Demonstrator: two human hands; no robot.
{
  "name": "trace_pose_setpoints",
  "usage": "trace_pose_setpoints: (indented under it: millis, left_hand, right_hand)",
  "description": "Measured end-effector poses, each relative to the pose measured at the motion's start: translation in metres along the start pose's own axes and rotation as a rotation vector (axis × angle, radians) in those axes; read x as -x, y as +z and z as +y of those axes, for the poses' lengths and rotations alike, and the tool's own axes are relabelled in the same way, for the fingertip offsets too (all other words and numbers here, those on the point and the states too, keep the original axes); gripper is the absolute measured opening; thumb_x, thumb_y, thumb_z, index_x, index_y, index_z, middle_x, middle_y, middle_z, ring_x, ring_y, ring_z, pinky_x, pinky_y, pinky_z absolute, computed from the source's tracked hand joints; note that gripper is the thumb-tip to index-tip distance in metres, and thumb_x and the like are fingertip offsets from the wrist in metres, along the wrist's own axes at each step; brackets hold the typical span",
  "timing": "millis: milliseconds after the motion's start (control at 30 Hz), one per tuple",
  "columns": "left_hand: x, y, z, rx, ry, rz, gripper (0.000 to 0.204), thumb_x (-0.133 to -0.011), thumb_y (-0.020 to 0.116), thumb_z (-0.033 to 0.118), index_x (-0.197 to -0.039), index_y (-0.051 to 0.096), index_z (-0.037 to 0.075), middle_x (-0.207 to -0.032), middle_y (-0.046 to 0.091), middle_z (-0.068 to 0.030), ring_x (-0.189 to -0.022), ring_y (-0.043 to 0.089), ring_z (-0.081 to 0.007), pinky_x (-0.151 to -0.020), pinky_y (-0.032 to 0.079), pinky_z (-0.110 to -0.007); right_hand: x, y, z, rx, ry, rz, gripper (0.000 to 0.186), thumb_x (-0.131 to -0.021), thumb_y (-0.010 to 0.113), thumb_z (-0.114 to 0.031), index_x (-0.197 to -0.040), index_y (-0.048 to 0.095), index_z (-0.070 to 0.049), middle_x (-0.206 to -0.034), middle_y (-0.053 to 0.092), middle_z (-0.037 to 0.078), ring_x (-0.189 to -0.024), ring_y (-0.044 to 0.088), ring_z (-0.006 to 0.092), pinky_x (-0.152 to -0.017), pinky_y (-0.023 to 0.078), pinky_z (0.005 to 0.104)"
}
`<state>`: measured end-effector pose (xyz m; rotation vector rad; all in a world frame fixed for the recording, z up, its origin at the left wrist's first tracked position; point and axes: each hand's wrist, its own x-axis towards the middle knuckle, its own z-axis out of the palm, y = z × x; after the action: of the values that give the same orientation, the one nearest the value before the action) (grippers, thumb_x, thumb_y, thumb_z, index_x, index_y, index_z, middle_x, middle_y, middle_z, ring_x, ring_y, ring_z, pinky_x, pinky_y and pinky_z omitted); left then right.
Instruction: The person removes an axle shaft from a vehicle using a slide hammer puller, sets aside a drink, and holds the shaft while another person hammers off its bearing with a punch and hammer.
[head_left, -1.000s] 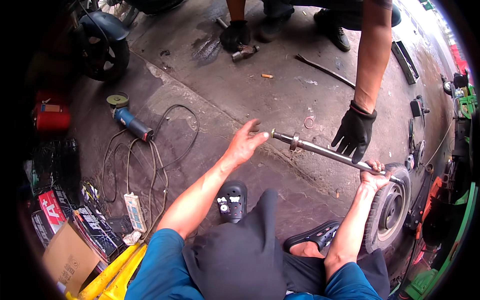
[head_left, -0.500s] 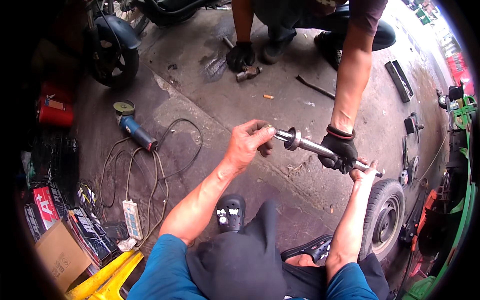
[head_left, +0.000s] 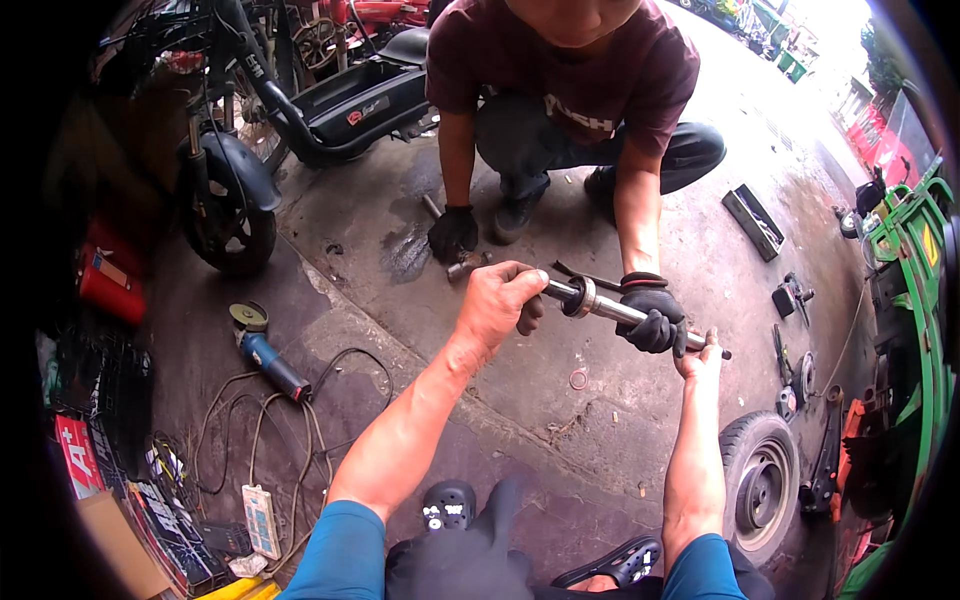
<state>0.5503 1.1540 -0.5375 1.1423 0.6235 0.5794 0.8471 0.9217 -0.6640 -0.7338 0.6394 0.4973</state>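
Observation:
A steel shaft [head_left: 612, 311] with a round, bearing-like collar [head_left: 579, 297] is held slantwise above the floor, its left end higher in the picture. My left hand [head_left: 500, 305] pinches the left end between thumb and fingers. At the right end, the fingers of my right hand [head_left: 703, 358] are closed round the tip. Between the collar and my right hand, a co-worker's black-gloved hand [head_left: 652, 312] also grips the shaft. The co-worker's other gloved hand [head_left: 453, 233] rests low on a hammer [head_left: 468, 264] lying on the ground.
On the left lie a blue angle grinder [head_left: 272, 364], looping cables and a white power strip [head_left: 261, 521]. A small wheel with tyre [head_left: 760, 485] lies near my right forearm. Farther off are a black scooter [head_left: 350, 110] and a metal tray [head_left: 753, 222]. A small ring [head_left: 578, 379] lies below the shaft.
The view has tilted up, bringing more of the co-worker and the scooter into sight. Both my hands and the co-worker's glove stay on the shaft, which now appears farther forward over the floor.

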Motion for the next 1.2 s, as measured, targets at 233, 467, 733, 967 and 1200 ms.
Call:
trace_pose_setpoints:
  millis: [233, 467, 733, 967, 1200]
  left_hand:
    - [-0.016, 0.019, 0.013, -0.008, 0.004, -0.041, 0.019, -0.080, 0.062, 0.015, -0.085, 0.061, -0.003, -0.061, 0.059, -0.0091, -0.047, 0.055, -0.0148, -0.043, 0.043, -0.027]
    - [-0.011, 0.017, 0.006, -0.040, -0.034, -0.054, 0.019, -0.079, 0.062, 0.015, -0.085, 0.060, -0.004, -0.063, 0.059, -0.0089, -0.049, 0.055, -0.0145, -0.045, 0.044, -0.027]
    - [0.008, 0.013, -0.014, -0.013, -0.092, -0.093, 0.020, -0.080, 0.063, 0.013, -0.089, 0.061, -0.004, -0.068, 0.060, -0.0083, -0.056, 0.058, -0.0145, -0.050, 0.048, -0.027]
    - [0.041, 0.013, -0.026, 0.004, -0.055, -0.080, 0.021, -0.080, 0.065, 0.009, -0.094, 0.060, -0.005, -0.072, 0.061, -0.0068, -0.060, 0.058, -0.0122, -0.052, 0.048, -0.026]
    - [0.058, 0.010, -0.024, -0.133, -0.027, -0.158, 0.022, -0.082, 0.064, 0.006, -0.099, 0.058, -0.006, -0.073, 0.061, -0.0061, -0.061, 0.058, -0.0103, -0.054, 0.048, -0.025]
  right_hand:
    - [-0.018, 0.010, -0.012, -0.043, 0.037, -0.105, 0.042, -0.091, 0.049, -0.046, -0.092, 0.048, -0.004, -0.079, 0.055, 0.010, -0.076, 0.057, 0.0264, -0.073, 0.051, 0.0442]
    - [-0.027, 0.008, -0.017, -0.013, 0.078, -0.130, 0.043, -0.092, 0.048, -0.046, -0.093, 0.048, -0.004, -0.081, 0.056, 0.010, -0.077, 0.058, 0.0272, -0.073, 0.051, 0.0452]
    - [-0.017, -0.006, -0.018, -0.164, -0.004, -0.074, 0.041, -0.091, 0.049, -0.044, -0.083, 0.044, -0.004, -0.068, 0.048, 0.007, -0.067, 0.051, 0.0242, -0.068, 0.047, 0.0425]
    - [0.006, -0.056, 0.018, -0.303, 0.079, 0.176, 0.038, -0.094, 0.041, -0.040, -0.077, 0.040, -0.006, -0.057, 0.042, 0.004, -0.052, 0.045, 0.0190, -0.050, 0.043, 0.0342]
    - [0.010, -0.090, 0.048, -0.363, 0.157, 0.259, 0.035, -0.094, 0.042, -0.040, -0.078, 0.039, -0.009, -0.055, 0.041, 0.003, -0.048, 0.045, 0.0177, -0.046, 0.042, 0.0324]
